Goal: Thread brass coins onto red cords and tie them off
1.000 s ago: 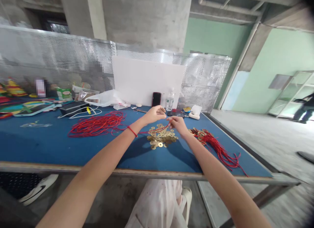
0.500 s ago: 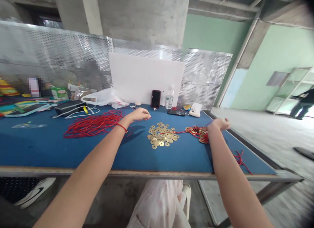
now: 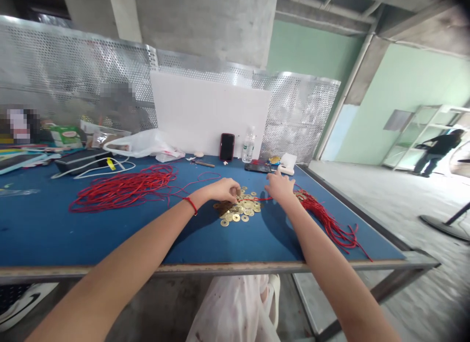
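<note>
We're looking at a heap of square-holed brass coins (image 3: 237, 209) sitting right between our hands, with a red cord (image 3: 257, 199) stretching across the top of it. Our left hand (image 3: 222, 190) is curling over the heap's left side, touching the coins, though we can't tell if it's pinching anything. Our right hand (image 3: 281, 186) is hovering just beside the heap's right side, fingers opening out, gripping nothing we can see. A red cord bundle (image 3: 323, 219) is lying further right, and a bigger red coil (image 3: 121, 192) is sprawling left, both on a blue worktable (image 3: 36, 234).
</note>
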`<state>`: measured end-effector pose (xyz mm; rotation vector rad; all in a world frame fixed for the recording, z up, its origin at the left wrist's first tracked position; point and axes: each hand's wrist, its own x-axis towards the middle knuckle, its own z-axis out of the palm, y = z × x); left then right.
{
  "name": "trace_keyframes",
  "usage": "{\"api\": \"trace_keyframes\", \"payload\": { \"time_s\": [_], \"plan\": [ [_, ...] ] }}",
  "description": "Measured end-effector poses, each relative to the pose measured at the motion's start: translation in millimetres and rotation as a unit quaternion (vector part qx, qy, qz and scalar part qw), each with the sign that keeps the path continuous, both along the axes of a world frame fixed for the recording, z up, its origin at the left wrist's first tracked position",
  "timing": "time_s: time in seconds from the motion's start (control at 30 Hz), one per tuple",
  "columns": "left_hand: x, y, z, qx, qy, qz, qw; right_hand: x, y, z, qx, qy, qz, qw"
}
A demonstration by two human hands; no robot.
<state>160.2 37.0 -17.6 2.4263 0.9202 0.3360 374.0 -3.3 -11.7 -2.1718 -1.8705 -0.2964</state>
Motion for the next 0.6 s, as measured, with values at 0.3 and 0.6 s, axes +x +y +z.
{"api": "trace_keyframes", "payload": {
  "time_s": [0.3,0.6],
  "plan": [
    [10.1,-8.2,-3.3,0.091,0.048,0.023,0.994,10.8,22.3,-11.9,-0.161,0.034,0.224,0.961],
    [9.5,-3.0,-6.1,0.07,0.031,0.029,0.997,10.0,24.2,-15.9,-0.136,0.045,0.279,0.95]
  ]
}}
